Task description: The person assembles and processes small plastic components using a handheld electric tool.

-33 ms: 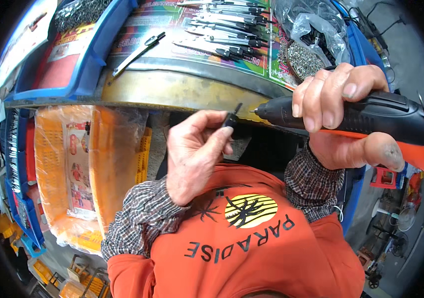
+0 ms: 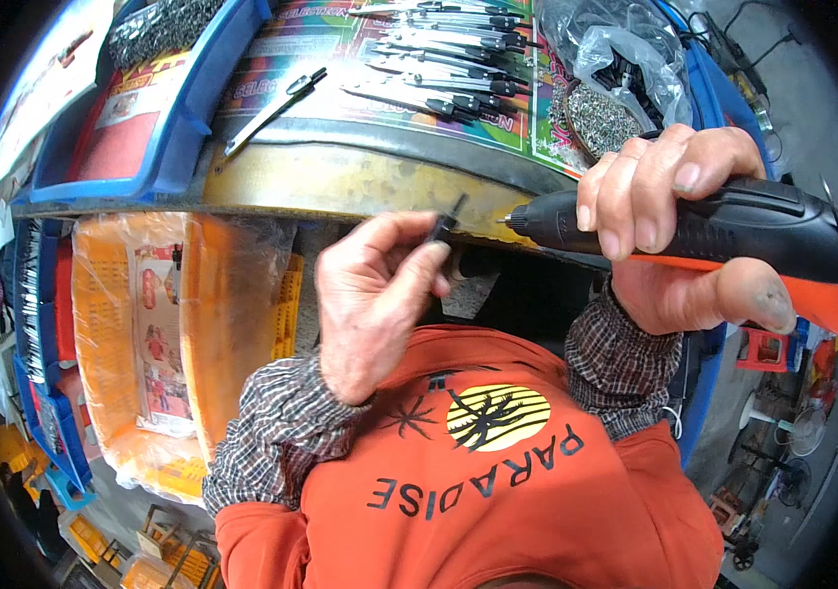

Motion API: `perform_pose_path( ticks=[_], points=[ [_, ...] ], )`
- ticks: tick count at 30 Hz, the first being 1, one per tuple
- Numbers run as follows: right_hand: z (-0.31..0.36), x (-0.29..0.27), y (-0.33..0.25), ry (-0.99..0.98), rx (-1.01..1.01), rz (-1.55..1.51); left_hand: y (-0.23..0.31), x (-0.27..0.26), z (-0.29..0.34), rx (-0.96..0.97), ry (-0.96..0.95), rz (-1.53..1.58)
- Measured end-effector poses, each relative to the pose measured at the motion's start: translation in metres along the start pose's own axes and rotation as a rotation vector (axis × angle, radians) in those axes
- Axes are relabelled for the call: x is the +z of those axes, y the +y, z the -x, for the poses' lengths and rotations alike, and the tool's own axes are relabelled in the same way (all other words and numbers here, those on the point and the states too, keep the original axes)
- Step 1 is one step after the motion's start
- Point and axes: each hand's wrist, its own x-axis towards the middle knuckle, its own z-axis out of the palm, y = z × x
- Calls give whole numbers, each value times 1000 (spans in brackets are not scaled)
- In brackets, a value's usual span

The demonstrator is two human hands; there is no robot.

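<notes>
My left hand (image 2: pixel 370 304) pinches a small black part (image 2: pixel 445 225) with a thin dark rod sticking up, just off the table's front edge. Most of that part is hidden by the fingers. My right hand (image 2: pixel 674 211) is wrapped round a black and orange electric screwdriver (image 2: pixel 782 221), held level with its tip (image 2: pixel 515 222) pointing left. The tip and the black part are a short way apart. On the table, one silver and black drawing compass (image 2: pixel 276 110) lies alone, left of a row of several similar compasses (image 2: pixel 448 64).
A blue tray (image 2: pixel 149 182) stands at the left of the table. At the right lie a heap of small metal pieces (image 2: pixel 600 118) and a clear plastic bag (image 2: pixel 625 44) with dark parts. Below the left edge sits a plastic-lined orange crate (image 2: pixel 217 344).
My left hand has shifted slightly left with the black part, widening the gap to the screwdriver tip. The right hand and screwdriver have hardly moved.
</notes>
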Motion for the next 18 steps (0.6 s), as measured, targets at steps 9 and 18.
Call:
perform_pose_path(
  ticks=[9,18],
  points=[
    [13,-1,-3,181,-15,69,27,-64,-65,770,394,-1181],
    [18,6,-11,400,143,162,28,-77,-99,924,408,-1661]
  ],
)
